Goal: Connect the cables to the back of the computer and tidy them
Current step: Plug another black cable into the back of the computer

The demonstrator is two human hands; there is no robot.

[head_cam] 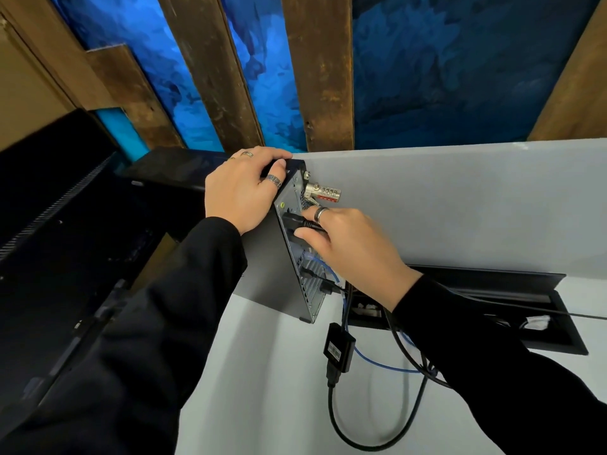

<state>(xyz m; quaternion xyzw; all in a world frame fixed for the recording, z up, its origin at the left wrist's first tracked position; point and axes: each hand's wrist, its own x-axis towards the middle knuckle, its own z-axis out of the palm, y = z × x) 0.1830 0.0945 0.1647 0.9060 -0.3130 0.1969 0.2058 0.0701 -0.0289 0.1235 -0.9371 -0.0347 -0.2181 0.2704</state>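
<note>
A black computer tower (266,264) stands upright on the white desk (262,372), its rear panel facing right. My left hand (241,192) presses on the tower's top rear corner. My right hand (348,244) pinches a black power plug (297,221) that sits at the socket high on the rear panel. Lower on the panel a blue network cable (377,364) and two black plugs (323,284) are seated. A black adapter box (339,351) with a barcode label hangs on a black cable (345,435) that loops over the desk.
A silver combination lock (322,193) sticks out of the panel just above the plug. An open black cable tray (525,310) is sunk into the desk at right, with cables running into it. A grey partition (460,205) stands behind. A dark monitor (49,257) fills the left.
</note>
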